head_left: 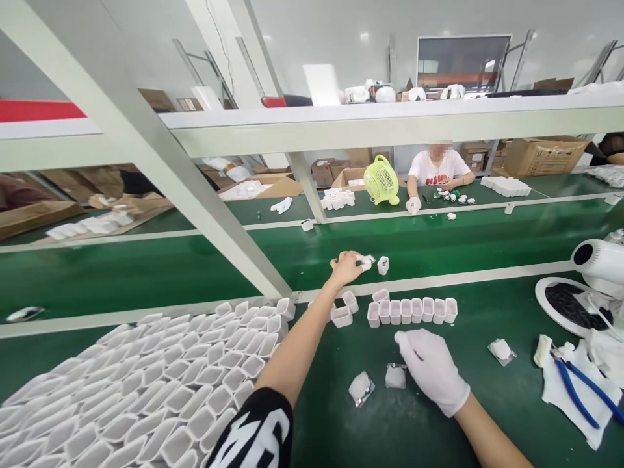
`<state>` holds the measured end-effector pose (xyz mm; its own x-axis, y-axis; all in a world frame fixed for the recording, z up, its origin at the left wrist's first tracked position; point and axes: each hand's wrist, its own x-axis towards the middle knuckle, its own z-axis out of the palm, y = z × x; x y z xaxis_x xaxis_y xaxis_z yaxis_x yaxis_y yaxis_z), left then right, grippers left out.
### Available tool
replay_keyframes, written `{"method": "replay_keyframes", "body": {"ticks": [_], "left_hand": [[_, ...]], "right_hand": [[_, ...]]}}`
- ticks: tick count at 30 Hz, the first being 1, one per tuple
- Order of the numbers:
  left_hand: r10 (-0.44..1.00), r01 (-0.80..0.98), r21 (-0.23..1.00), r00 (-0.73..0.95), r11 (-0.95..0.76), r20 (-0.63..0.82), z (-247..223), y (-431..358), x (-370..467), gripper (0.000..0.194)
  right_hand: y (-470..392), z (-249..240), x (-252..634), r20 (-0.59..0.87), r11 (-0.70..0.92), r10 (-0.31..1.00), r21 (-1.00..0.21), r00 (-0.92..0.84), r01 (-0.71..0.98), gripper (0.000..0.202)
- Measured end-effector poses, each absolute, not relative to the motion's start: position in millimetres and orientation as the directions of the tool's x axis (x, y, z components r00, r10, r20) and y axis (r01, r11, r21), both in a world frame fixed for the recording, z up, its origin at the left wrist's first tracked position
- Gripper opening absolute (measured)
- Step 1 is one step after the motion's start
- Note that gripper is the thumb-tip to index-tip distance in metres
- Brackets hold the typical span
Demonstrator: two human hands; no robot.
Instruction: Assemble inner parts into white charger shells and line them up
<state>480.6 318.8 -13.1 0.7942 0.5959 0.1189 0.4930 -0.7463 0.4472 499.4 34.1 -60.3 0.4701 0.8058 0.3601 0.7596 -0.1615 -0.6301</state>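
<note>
My left hand (347,268) reaches across the rail over the green conveyor belt. Its covered fingertips are closed on a small white part with a shiny edge (368,260). Just right of that part, a white cup (383,265) is on the belt. My right hand (433,365), in a white glove, hangs above the near table with its fingers drawn together; whatever they may hold is hidden. Two white pieces with shiny plates, one close by (396,376) and one farther left (361,388), lie beside it. A row of white cups (406,311) stands in front of the glove.
Many white cups (185,377) fill the table's left side. At right are blue-handled pliers (578,390) on a cloth, another plated piece (502,351) and a white device (597,260). A slanted post (195,195) rises at left. Opposite, a person (439,169) sits by a green fan (381,181).
</note>
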Motion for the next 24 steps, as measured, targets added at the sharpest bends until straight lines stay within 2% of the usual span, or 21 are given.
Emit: {"method": "replay_keyframes", "body": {"ticks": [2, 3, 5, 7, 10, 12, 16, 20, 24], "left_hand": [[0.506, 0.352, 0.543, 0.848, -0.763, 0.16, 2, 288, 461, 0.036], [0.443, 0.269, 0.587, 0.88, -0.763, 0.172, 7, 268, 451, 0.036], [0.309, 0.123, 0.646, 0.933, -0.754, 0.183, 12, 222, 430, 0.027], [0.157, -0.028, 0.713, 0.969, -0.701, 0.193, 8, 178, 412, 0.016], [0.346, 0.035, 0.813, 0.915, -0.581, 0.208, -9, 140, 395, 0.022], [0.44, 0.067, 0.85, 0.875, -0.523, 0.202, -22, 141, 389, 0.031], [0.545, 0.17, 0.776, 0.799, -0.608, 0.252, -39, 182, 386, 0.049], [0.535, 0.237, 0.751, 0.826, -0.617, 0.179, -56, 217, 398, 0.062], [0.53, 0.261, 0.729, 0.832, -0.633, 0.163, -73, 221, 411, 0.048]], "right_hand": [[33, -59, 500, 0.345, -0.089, 0.716, -0.817, 0.607, 0.569, 0.03], [33, -58, 499, 0.32, -0.033, 0.668, -0.889, 0.672, 0.456, 0.035], [33, -58, 498, 0.251, 0.07, 0.609, -0.962, 0.752, 0.264, 0.053], [33, -58, 496, 0.16, 0.115, 0.616, -0.987, 0.771, 0.113, 0.059], [35, -60, 494, 0.02, 0.125, 0.654, -0.989, 0.756, -0.083, 0.053], [36, -60, 495, -0.025, 0.174, 0.662, -0.967, 0.749, -0.186, 0.052], [38, -57, 503, -0.063, 0.318, 0.661, -0.879, 0.747, -0.356, 0.055], [37, -54, 510, -0.042, 0.398, 0.711, -0.799, 0.702, -0.45, 0.053], [39, -56, 510, -0.063, 0.356, 0.71, -0.828, 0.702, -0.434, 0.051]]}}
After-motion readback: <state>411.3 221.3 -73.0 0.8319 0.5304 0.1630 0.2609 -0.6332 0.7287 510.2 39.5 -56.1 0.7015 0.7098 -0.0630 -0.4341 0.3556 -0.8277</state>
